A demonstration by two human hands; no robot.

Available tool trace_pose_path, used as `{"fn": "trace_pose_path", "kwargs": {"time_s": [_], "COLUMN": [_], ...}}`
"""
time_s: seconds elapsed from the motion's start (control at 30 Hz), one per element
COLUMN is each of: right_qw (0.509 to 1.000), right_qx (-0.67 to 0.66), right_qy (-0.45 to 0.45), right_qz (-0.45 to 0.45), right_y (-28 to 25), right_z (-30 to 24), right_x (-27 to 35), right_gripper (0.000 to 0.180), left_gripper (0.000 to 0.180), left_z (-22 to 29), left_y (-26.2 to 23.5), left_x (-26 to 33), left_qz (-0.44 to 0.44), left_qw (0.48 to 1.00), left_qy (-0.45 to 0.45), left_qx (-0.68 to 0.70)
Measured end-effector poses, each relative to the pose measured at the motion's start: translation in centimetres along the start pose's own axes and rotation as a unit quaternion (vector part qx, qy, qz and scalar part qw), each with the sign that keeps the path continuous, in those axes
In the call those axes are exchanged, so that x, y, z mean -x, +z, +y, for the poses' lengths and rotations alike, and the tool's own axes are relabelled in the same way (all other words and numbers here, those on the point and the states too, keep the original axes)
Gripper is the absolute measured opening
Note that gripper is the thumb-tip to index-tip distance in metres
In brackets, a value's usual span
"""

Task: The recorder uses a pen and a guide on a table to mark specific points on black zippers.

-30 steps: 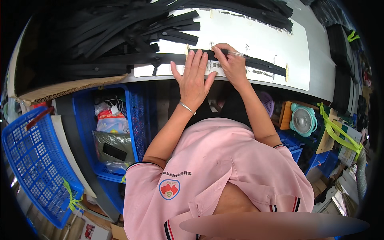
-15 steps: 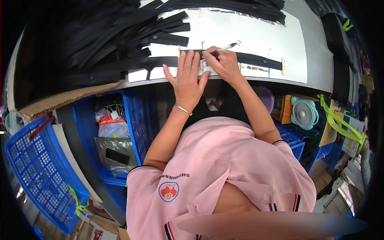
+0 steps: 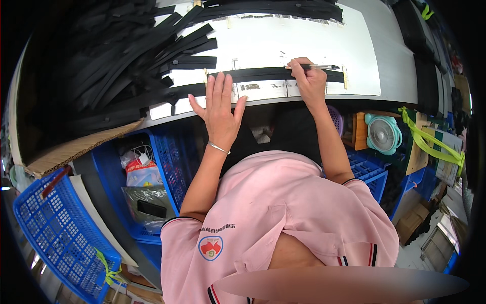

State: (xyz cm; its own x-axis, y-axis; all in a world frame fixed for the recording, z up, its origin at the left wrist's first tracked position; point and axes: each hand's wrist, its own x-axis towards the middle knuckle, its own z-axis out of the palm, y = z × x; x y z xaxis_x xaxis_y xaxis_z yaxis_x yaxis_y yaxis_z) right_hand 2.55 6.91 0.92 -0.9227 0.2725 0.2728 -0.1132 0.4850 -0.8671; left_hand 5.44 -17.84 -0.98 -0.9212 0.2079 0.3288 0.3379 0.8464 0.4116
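Observation:
A long black fabric strip (image 3: 260,75) lies straight across a white sheet (image 3: 293,38) that carries dark guide marks and bits of yellowish tape. My left hand (image 3: 220,111) rests on the strip's left part, fingers stretched out and thumb apart, holding nothing. Farther right, my right hand (image 3: 310,83) pinches a slim pen (image 3: 324,67) whose shaft points right, nearly level. My right fingertips are at the strip's upper edge; whether the pen tip touches the strip is hidden by the fingers.
A heap of black strips (image 3: 131,66) covers the table's left side, with more along the far edge. Below the table are a cardboard flap (image 3: 83,147), a blue crate (image 3: 167,162) holding bags and a phone (image 3: 152,209), another blue basket (image 3: 61,233), and a turquoise fan (image 3: 383,134).
My right hand has moved right along the strip, away from my left hand, and the pen has tipped from slanting upward to nearly level. My left hand still lies on the strip.

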Motion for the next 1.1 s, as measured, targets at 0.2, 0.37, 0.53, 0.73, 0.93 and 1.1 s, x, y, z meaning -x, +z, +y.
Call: {"fn": "trace_pose_path", "kwargs": {"time_s": [0.2, 0.37, 0.53, 0.73, 0.93, 1.1], "right_qw": [0.992, 0.985, 0.984, 0.999, 0.996, 0.991], "right_qx": [0.105, 0.131, 0.128, 0.008, 0.004, 0.037], "right_qy": [-0.064, -0.107, -0.12, -0.037, -0.073, -0.118], "right_qz": [-0.021, -0.023, -0.026, 0.006, -0.057, -0.049], "right_y": [0.2, 0.1, 0.4, 0.2, -0.4, -0.5], "right_z": [0.0, 0.5, 0.2, 0.3, 0.8, 0.7], "right_x": [-0.1, -0.2, 0.0, 0.2, 0.1, 0.0], "right_gripper": [0.013, 0.01, 0.008, 0.013, 0.017, 0.017], "left_gripper": [0.063, 0.051, 0.02, 0.012, 0.011, 0.013], "left_z": [0.6, 4.4, 6.8, 6.9, 7.1, 7.0], "left_y": [-0.3, 0.0, 3.1, 4.1, 4.2, 4.2], "left_x": [-0.1, -2.1, -5.0, -5.5, -5.6, -5.6], "left_qz": [-0.01, 0.022, 0.041, 0.072, 0.079, 0.069], "left_qw": [1.0, 0.992, 0.973, 0.976, 0.974, 0.977], "left_qy": [-0.01, 0.051, 0.047, 0.053, 0.055, 0.056], "left_qx": [0.007, 0.115, 0.223, 0.199, 0.205, 0.195]}}
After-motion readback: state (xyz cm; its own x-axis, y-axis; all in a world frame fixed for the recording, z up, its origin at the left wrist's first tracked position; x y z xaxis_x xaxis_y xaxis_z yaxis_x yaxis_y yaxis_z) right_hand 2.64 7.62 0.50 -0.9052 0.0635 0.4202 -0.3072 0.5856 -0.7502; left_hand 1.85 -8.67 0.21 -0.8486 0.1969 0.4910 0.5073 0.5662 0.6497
